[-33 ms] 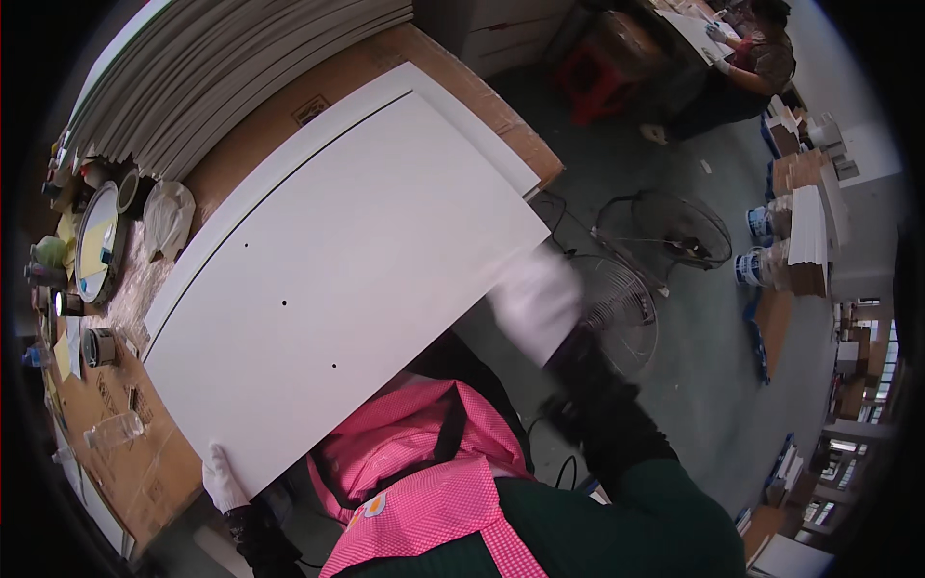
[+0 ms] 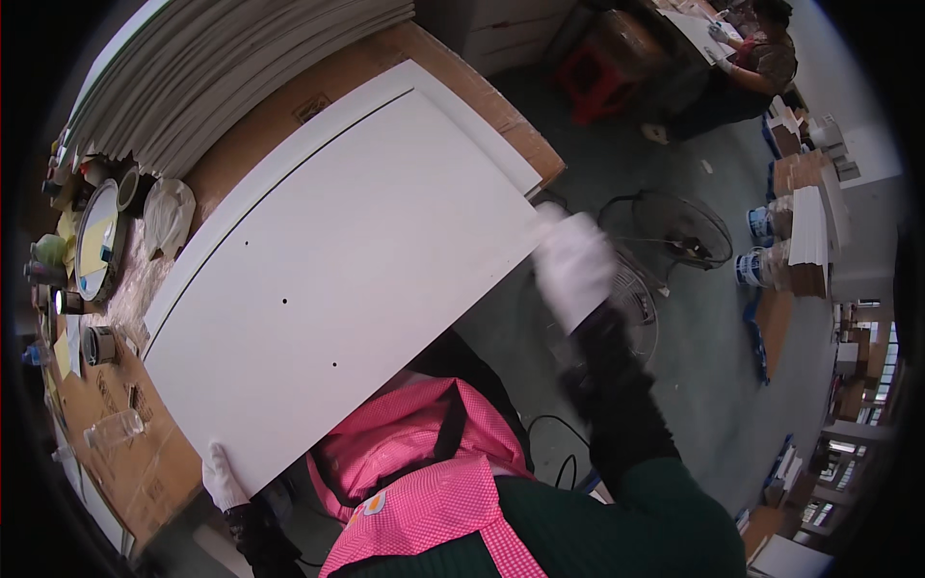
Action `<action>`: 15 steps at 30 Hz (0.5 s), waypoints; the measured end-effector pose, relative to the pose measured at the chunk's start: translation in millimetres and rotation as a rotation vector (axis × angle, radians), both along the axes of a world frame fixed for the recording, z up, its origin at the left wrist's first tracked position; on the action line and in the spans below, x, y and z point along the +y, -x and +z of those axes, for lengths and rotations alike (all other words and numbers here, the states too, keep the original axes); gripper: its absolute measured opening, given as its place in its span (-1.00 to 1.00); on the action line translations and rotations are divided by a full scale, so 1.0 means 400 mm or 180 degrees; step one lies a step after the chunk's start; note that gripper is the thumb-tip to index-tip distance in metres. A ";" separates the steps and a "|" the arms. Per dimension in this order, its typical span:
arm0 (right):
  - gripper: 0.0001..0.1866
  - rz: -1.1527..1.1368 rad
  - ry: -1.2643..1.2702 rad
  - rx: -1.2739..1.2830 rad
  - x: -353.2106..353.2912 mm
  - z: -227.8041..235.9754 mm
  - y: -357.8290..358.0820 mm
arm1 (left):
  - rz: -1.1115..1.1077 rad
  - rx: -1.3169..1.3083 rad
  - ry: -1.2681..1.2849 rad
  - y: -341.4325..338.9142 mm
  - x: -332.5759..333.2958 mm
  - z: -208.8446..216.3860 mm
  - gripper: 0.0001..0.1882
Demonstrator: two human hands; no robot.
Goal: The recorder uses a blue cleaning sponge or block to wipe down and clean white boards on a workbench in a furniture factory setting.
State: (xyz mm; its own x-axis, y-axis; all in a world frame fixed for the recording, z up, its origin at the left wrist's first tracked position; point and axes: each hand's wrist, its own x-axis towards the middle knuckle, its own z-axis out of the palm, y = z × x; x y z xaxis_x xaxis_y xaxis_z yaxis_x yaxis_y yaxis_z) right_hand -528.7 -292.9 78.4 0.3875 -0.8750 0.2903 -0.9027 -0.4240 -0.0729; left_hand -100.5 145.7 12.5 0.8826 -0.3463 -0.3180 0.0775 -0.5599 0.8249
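Closest in, a pink checked apron (image 2: 424, 501) over a dark green top fills the bottom of the view. Just left of it the left hand (image 2: 224, 477), in a white glove, curls its fingers over the near corner of a large white panel (image 2: 356, 279), thumb side under the edge, so it has a firm hold there. Over on the other side the right hand (image 2: 575, 268), also gloved white and blurred, sits at the panel's far right corner; it touches the edge, though how tightly the fingers close is hard to tell. The panel spans the gap between both hands, tilted, with a few small dark holes on its face. Under it lies a second white board (image 2: 472, 116), its edge showing along the top. Both rest over a cardboard-covered surface (image 2: 145, 462). Left of the left hand sit a clear plastic cup (image 2: 116, 429), a small tin (image 2: 96, 344) and a roll of tape (image 2: 127, 188). Beyond, a stack of white boards (image 2: 241, 58) is piled high. Right of the right hand a floor fan (image 2: 665, 231) lies on the green floor, paint buckets (image 2: 761, 246) further out. Far off, another person (image 2: 752, 58) works at a bench.
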 end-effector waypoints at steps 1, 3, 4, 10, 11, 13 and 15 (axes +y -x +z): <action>-0.79 -0.0293 -0.0081 -0.0351 -0.086 -0.003 0.099 | -0.0037 -0.0107 -0.0038 -0.001 -0.008 -0.003 -0.43; -0.77 -0.0604 0.0137 -0.0519 -0.160 -0.056 0.235 | -0.0094 -0.0224 -0.0081 -0.012 -0.026 -0.013 -0.44; -0.78 -0.0374 0.0280 -0.0734 -0.128 -0.032 0.165 | -0.0049 -0.0081 0.0004 -0.018 -0.018 -0.021 -0.44; -0.79 0.1745 -0.0839 -0.0882 0.199 0.060 -0.165 | 0.0029 0.0092 0.0047 -0.023 -0.003 -0.042 -0.47; -0.80 0.1654 -0.0393 -0.0775 0.173 0.022 -0.128 | 0.0061 0.0012 0.0190 -0.018 -0.002 -0.042 -0.48; -0.89 0.0901 -0.0023 -0.1393 0.018 -0.021 -0.020 | 0.0038 0.0003 0.0097 -0.014 0.008 -0.020 -0.48; -0.88 -0.0415 0.0004 -0.0842 -0.104 -0.005 0.136 | -0.0076 0.0100 0.0053 -0.009 -0.004 -0.013 -0.48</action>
